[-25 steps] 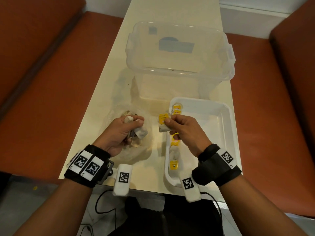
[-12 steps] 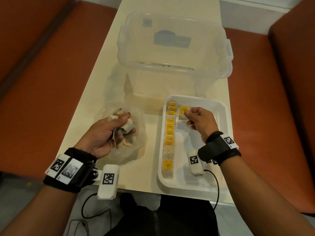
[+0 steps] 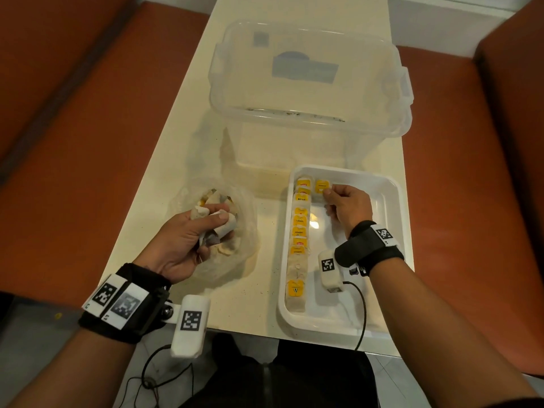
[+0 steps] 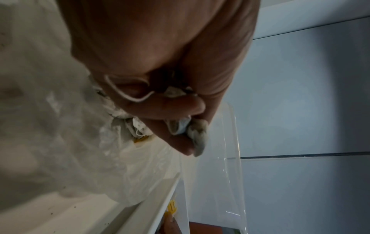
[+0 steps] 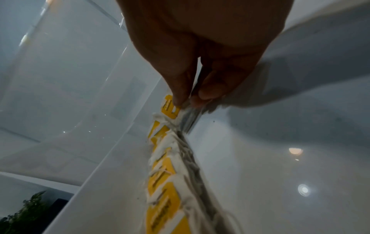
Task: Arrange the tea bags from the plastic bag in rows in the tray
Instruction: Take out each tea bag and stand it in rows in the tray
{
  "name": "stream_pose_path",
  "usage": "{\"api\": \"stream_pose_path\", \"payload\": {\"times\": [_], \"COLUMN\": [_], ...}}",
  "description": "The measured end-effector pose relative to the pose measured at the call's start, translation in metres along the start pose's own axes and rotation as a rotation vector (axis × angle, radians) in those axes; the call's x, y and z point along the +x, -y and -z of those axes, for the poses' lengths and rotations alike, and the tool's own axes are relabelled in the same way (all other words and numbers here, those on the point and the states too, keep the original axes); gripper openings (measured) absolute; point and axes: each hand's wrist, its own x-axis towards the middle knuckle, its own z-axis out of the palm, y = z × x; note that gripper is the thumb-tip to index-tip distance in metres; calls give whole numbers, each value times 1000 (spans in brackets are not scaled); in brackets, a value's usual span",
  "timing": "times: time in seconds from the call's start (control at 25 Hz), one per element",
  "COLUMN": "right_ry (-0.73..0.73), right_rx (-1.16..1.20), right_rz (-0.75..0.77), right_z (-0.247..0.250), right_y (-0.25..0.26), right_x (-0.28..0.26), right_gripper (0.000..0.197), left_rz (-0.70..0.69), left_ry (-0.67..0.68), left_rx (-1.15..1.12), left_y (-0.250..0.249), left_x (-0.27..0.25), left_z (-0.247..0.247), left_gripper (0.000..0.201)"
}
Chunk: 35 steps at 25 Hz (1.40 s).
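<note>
A white tray (image 3: 391,207) sits at the table's near right. Along its left wall runs a row of tea bags (image 3: 299,237) with yellow tags. My right hand (image 3: 329,195) pinches one yellow-tagged tea bag (image 3: 321,186) at the tray's far end, just right of that row; the right wrist view shows the fingertips (image 5: 180,99) on its tag (image 5: 170,109). My left hand (image 3: 212,219) grips a bunch of tea bags (image 3: 226,226) above the crumpled clear plastic bag (image 3: 244,254), where more tea bags lie. In the left wrist view the curled fingers (image 4: 180,107) hold the tea bags (image 4: 198,134).
A large clear plastic tub (image 3: 306,83) stands behind the tray and bag on the cream table (image 3: 164,184). Orange seats (image 3: 73,142) flank the table on both sides. The tray's right part (image 3: 347,295) holds no bags. A cable (image 3: 362,316) hangs from my right wrist.
My right hand carried its tea bag from beside the left hand into the tray's far end and lowered it beside the first row. My left hand stayed over the plastic bag.
</note>
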Motion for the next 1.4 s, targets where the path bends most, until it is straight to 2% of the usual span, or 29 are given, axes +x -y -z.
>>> {"api": "stream_pose_path", "payload": {"times": [0.12, 0.24, 0.4, 0.48, 0.68, 1.0, 1.12, 1.24, 1.32, 1.4], "right_ry": [-50, -81, -95, -105, -136, -184, -198, -226, -125, 181], "right_rx": [-55, -146, -258, -299, -277, -254, -260, -239, -124, -27], "right_rz": [12, 31, 45, 57, 57, 69, 72, 154, 226, 240], "right_z": [-3, -4, -4, -4, -4, 0, -1, -5, -9, -16], "right_y": [1, 1, 3, 4, 4, -2, -2, 9, 29, 54], "right_x": [1, 3, 4, 4, 1, -4, -9, -28, -54, -89], "right_gripper": [11, 18, 12, 19, 15, 17, 21, 16, 17, 21], "left_rz": [-7, 0, -17, -19, -112, -172, -246, -316, -335, -332], "left_ry": [2, 36, 58, 53, 82, 152, 140, 168, 178, 176], "left_rx": [19, -41, -70, -61, 54, 177, 326, 417, 405, 363], "left_y": [0, -3, -3, -3, -8, -13, -10, -12, -14, -14], "left_x": [1, -1, -2, -4, -10, -23, -26, -29, -26, -24], "left_z": [-2, -6, -5, -5, -8, -18, -18, -20, -21, -23], "left_gripper": [13, 23, 41, 45, 33, 38, 24, 17, 20, 29]}}
